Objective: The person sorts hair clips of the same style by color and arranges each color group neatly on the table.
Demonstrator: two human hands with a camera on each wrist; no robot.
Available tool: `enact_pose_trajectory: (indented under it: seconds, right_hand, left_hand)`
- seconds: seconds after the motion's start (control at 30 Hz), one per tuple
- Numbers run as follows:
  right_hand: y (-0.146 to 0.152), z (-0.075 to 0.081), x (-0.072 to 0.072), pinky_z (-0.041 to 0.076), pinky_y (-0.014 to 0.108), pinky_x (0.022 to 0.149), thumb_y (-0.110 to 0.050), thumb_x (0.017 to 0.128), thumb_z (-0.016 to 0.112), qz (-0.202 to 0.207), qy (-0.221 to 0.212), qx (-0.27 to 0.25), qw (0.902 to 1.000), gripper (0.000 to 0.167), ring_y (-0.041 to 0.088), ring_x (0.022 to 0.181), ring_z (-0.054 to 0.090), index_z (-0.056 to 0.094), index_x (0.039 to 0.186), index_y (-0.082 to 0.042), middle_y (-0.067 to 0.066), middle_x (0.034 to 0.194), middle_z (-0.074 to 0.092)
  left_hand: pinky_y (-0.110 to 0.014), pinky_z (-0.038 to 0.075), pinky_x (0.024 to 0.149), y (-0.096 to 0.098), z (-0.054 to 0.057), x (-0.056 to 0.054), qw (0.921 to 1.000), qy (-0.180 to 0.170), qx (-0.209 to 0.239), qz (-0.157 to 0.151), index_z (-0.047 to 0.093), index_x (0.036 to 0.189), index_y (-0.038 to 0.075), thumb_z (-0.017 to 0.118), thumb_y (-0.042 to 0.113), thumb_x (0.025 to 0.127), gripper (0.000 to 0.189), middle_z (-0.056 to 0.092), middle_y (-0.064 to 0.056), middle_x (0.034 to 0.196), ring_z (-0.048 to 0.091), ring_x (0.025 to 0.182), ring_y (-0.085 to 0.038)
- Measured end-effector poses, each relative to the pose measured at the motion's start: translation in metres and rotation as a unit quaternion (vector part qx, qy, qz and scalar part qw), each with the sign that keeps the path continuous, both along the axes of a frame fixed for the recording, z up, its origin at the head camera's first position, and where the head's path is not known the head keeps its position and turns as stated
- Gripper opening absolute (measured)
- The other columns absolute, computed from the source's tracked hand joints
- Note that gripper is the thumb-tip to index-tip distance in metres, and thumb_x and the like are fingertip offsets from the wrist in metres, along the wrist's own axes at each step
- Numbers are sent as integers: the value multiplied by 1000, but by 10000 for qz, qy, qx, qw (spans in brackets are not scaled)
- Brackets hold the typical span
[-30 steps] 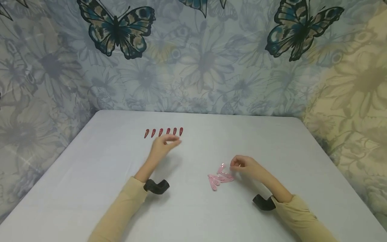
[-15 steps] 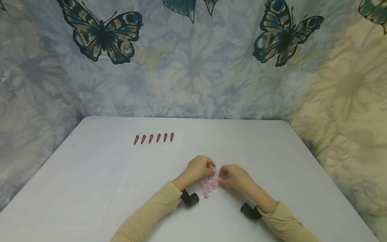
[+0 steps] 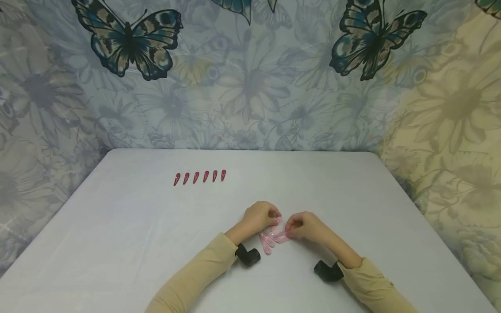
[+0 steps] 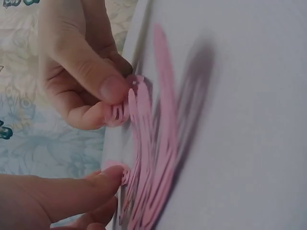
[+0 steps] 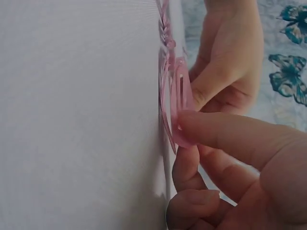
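Note:
A small pile of pink snap hair clips point(image 3: 267, 244) lies near the middle of the white table. At its far left side, my left hand point(image 3: 260, 216) pinches one pink hair clip point(image 3: 278, 220) by its end. My right hand point(image 3: 307, 226) pinches another pink clip point(image 5: 181, 91) between thumb and fingers at the pile's right side. In the left wrist view, the left thumb point(image 4: 103, 184) presses a clip end, and several long clips point(image 4: 165, 96) fan out close by. Farther back, several red snap hair clips point(image 3: 196, 177) stand in an evenly spaced row.
The white table point(image 3: 98, 243) reaches back to a wall covered with flower and butterfly wallpaper point(image 3: 250, 87). Black camera mounts point(image 3: 248, 256) sit at both wrists, low over the tabletop.
My left hand has come from the red row to the pink pile and now pinches a pink clip. The right hand has closed in on a clip at the pile. The head view has shifted slightly.

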State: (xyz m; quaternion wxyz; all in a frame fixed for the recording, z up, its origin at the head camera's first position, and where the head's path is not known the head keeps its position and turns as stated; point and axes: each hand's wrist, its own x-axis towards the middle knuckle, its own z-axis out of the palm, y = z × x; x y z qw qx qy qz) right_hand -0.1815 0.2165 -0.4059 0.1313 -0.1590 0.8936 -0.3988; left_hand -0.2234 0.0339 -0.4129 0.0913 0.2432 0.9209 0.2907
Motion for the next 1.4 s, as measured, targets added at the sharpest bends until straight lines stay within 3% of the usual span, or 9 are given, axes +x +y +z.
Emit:
enact_pose_trajectory:
  seconds: [0.27, 0.43, 0.67, 0.8, 0.87, 0.93, 1.03, 1.23, 1.4]
  right_hand:
    - [4, -3, -4, 40, 19, 56, -3, 84, 64, -100, 123, -412, 9990, 7, 2, 64, 46, 63, 86, 3, 5, 77, 62]
    - [5, -2, -5, 42, 19, 61, -6, 91, 61, -130, 123, -505, 9986, 16, 2, 69, 47, 65, 99, 8, 10, 84, 64]
    - [5, -4, -9, 44, 19, 68, -9, 93, 60, -175, -39, -666, 9976, 18, 3, 76, 50, 63, 97, 8, 13, 87, 67]
    - [6, -6, -9, 45, 20, 69, -13, 94, 61, -359, -186, -653, 9970, 20, 4, 77, 52, 65, 97, 7, 11, 90, 69]
    - [6, -7, -9, 45, 20, 70, -15, 94, 61, -462, -267, -619, 9967, 22, 5, 78, 52, 66, 97, 6, 10, 91, 70]
    - [6, -7, -8, 44, 21, 71, -17, 94, 61, -529, -319, -592, 9963, 23, 7, 79, 52, 66, 98, 5, 8, 91, 70]
    - [6, -8, -7, 44, 23, 72, -18, 93, 62, -651, -396, -604, 9953, 25, 9, 81, 52, 67, 100, 5, 9, 93, 71]
    - [5, -9, -5, 44, 22, 71, -19, 92, 65, -903, -472, -636, 9928, 28, 7, 80, 53, 69, 105, 5, 6, 93, 74]
    - [3, -7, -4, 36, 19, 56, -18, 91, 66, -973, -601, -880, 9895, 30, 2, 60, 41, 67, 107, 7, -7, 75, 65]
  left_hand:
    - [-18, 39, 58, -6, -5, -2, 9959, -331, 845, 34, 76, 93, 11, 72, 11, 81, 12, 74, -5, 86, 56, 70, -6]
    - [-17, 38, 57, -9, -6, -6, 9910, -547, 1221, 18, 69, 96, 5, 68, 7, 82, 14, 72, -10, 86, 53, 68, -8]
    - [-13, 34, 55, -17, -5, -9, 9812, -306, 1903, 31, 73, 88, 2, 69, 4, 82, 8, 74, -13, 90, 45, 65, -3]
    - [-15, 32, 53, -20, -3, -10, 9792, -187, 2019, 17, 77, 93, 3, 68, 6, 85, 12, 76, -12, 97, 40, 60, -6]
    - [-18, 42, 61, -23, -1, -10, 9785, -19, 2061, 54, 77, 96, 3, 67, 7, 88, 14, 76, -11, 100, 53, 66, -9]
    - [-25, 51, 77, -25, 0, -11, 9774, 205, 2098, 125, 77, 98, 3, 66, 8, 90, 14, 76, -10, 103, 65, 84, -16]
    - [-40, 48, 99, -28, 0, -13, 9760, 401, 2132, 208, 76, 100, 4, 65, 7, 90, 15, 76, -10, 105, 67, 108, -25]
    - [-36, 46, 91, -44, -4, -13, 9744, 720, 2100, 349, 75, 103, 3, 65, 3, 86, 20, 75, -10, 104, 62, 100, -28]
    - [-44, 46, 93, -72, -3, -12, 9701, 736, 2190, 740, 75, 103, 0, 63, -2, 84, 22, 74, -12, 106, 62, 102, -31]
